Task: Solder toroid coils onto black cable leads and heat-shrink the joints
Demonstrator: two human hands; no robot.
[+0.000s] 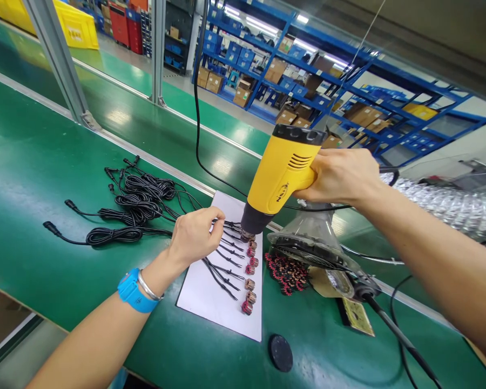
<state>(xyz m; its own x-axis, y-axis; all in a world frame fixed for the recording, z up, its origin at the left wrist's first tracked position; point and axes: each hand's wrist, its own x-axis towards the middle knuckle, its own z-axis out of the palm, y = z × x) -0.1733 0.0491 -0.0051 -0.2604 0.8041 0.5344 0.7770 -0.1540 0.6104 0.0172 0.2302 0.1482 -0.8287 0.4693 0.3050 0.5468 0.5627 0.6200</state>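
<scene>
My right hand [340, 175] grips the handle of a yellow heat gun [279, 170]. Its dark nozzle points down over the upper part of a white sheet [210, 292]. Just left of the nozzle, my left hand [196, 232] is closed, thumb and finger pinched near the black cable ends; what lies between them is hidden. More split black cable ends [224, 283] rest on the sheet below that hand. Along the sheet's right side runs a row of small copper-wound coils [250, 283], some with red parts. The cables lead left to coiled black bundles [133, 202] with connectors.
A pile of small red-and-black parts [287, 270] lies right of the sheet, beneath a clear funnel-shaped hood [311, 232] on a silver duct [449, 200]. A black round disc [281, 352] sits near the front. A black cord [197, 108] hangs behind. Metal posts [56, 59] stand at back left.
</scene>
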